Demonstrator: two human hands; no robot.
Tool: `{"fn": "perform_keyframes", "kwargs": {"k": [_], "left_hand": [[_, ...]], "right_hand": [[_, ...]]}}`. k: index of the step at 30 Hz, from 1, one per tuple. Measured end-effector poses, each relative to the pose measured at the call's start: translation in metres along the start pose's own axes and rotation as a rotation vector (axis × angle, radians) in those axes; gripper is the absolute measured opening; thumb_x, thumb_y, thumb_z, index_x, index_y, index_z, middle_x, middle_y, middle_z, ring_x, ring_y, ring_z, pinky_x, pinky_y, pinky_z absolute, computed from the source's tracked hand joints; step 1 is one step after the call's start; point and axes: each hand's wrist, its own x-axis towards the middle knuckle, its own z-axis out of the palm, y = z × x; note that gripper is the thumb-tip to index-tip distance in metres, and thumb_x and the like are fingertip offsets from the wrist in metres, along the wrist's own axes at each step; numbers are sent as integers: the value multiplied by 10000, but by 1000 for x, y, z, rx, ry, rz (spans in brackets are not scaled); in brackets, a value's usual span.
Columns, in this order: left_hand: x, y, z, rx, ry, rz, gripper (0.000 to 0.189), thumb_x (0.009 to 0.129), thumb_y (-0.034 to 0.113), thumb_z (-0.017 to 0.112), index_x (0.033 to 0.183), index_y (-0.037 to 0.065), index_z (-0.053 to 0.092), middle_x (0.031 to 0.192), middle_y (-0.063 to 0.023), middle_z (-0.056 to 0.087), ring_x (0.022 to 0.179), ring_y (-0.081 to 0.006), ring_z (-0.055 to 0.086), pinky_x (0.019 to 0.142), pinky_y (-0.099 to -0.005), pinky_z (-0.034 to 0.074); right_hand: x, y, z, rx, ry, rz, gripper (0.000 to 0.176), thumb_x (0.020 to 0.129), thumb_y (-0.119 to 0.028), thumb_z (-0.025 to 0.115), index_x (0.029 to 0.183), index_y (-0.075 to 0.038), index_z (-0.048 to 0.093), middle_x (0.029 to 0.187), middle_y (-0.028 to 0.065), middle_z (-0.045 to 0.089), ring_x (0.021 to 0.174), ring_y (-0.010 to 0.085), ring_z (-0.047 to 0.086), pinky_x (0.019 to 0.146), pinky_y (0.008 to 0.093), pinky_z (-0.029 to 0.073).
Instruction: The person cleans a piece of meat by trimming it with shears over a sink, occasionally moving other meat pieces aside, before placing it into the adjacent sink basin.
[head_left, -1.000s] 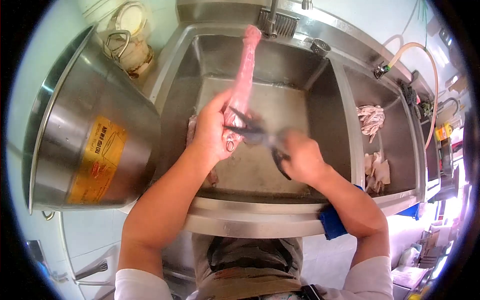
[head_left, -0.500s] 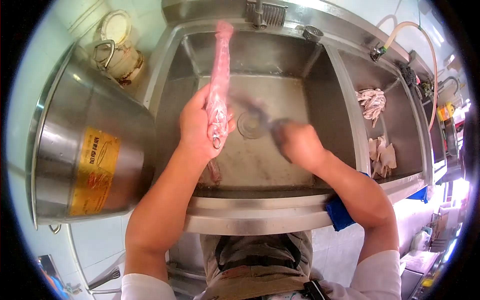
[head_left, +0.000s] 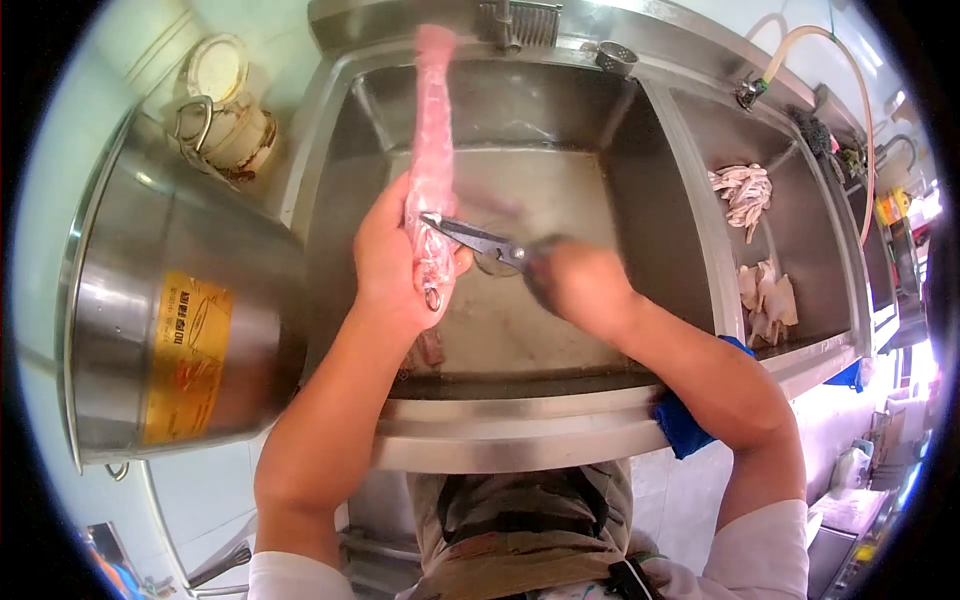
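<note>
My left hand (head_left: 382, 250) is wrapped round the lower part of a long pink piece of raw meat (head_left: 433, 130), which looks like a neck. It points away from me over the sink, with a ring-shaped tube end nearest me. My right hand (head_left: 588, 288) is closed on dark-handled scissors (head_left: 485, 242). Their blade tips lie at the meat, just above my left fingers; whether they are cutting in cannot be made out. Below my left wrist, a reddish piece of meat (head_left: 430, 347) lies on the sink floor, partly hidden.
Around the work is a deep steel sink (head_left: 540, 408). The narrower basin on the right holds pale strips (head_left: 745, 195) and pale skin-like pieces (head_left: 768, 300). On the left stands a large steel pot (head_left: 115, 300), with a stained white bucket (head_left: 235, 135) behind. A blue cloth (head_left: 682, 425) hangs over the front edge.
The scissors, blurred and apart from the meat before, have come left so that their blades touch it. My left hand keeps its hold, and the view has shifted slightly.
</note>
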Motion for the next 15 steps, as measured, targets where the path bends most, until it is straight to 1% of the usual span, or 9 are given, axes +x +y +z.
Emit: {"fn": "perform_keyframes", "kwargs": {"k": [2, 3, 5, 6, 8, 11, 12, 15], "left_hand": [[-3, 2, 7, 51, 115, 64, 180, 942, 140, 421, 1056, 33, 511, 740, -62, 549, 474, -125, 480, 351, -262, 390], [-3, 3, 5, 41, 76, 51, 174, 945, 164, 424, 1016, 40, 523, 725, -55, 536, 492, -140, 487, 370, -278, 392], [1, 5, -4, 13, 4, 35, 198, 951, 214, 429, 934, 56, 547, 694, -42, 510, 528, -169, 500, 407, -309, 396], [1, 5, -8, 8, -6, 22, 187, 950, 184, 417, 985, 47, 538, 716, -49, 528, 519, -158, 506, 396, -292, 405], [3, 4, -11, 4, -30, -13, 211, 948, 125, 394, 1086, 29, 521, 758, -64, 563, 502, -137, 516, 372, -260, 423], [4, 0, 0, 78, 100, 14, 217, 949, 133, 393, 1077, 32, 536, 751, -58, 564, 501, -144, 527, 380, -264, 439], [4, -1, -1, 90, 103, 17, 217, 952, 141, 394, 1073, 37, 541, 745, -54, 562, 499, -143, 527, 380, -265, 441], [4, -4, -2, 113, 123, 27, 217, 962, 171, 398, 1063, 54, 550, 737, -44, 559, 494, -142, 524, 377, -267, 438]], "right_hand": [[2, 0, 2, 52, 62, -18, 204, 842, -207, 621, 766, -18, 616, 687, 200, 584, 619, 379, 596, 559, 476, 469], [3, 0, 2, 78, 94, -31, 221, 850, -216, 621, 755, -16, 617, 668, 198, 586, 606, 377, 598, 549, 470, 470], [9, -7, -14, 235, -65, 165, 160, 767, -141, 626, 791, 10, 581, 758, 195, 611, 677, 397, 605, 624, 459, 492], [11, -10, -18, 314, -149, 263, 166, 725, -104, 629, 809, 23, 563, 803, 194, 624, 713, 407, 609, 661, 454, 504], [10, -11, -14, 243, -79, 173, 201, 721, -104, 633, 842, 33, 550, 835, 215, 612, 762, 404, 608, 685, 452, 503], [7, -18, -19, 149, -28, 106, 252, 716, -111, 644, 874, 46, 527, 877, 245, 592, 834, 394, 605, 723, 453, 500], [7, -20, -22, 120, -21, 93, 268, 714, -115, 648, 881, 50, 519, 890, 254, 584, 858, 390, 604, 735, 454, 500], [7, -23, -22, 60, 2, 100, 247, 711, -128, 659, 822, 49, 528, 827, 248, 597, 783, 390, 619, 698, 457, 512]]}}
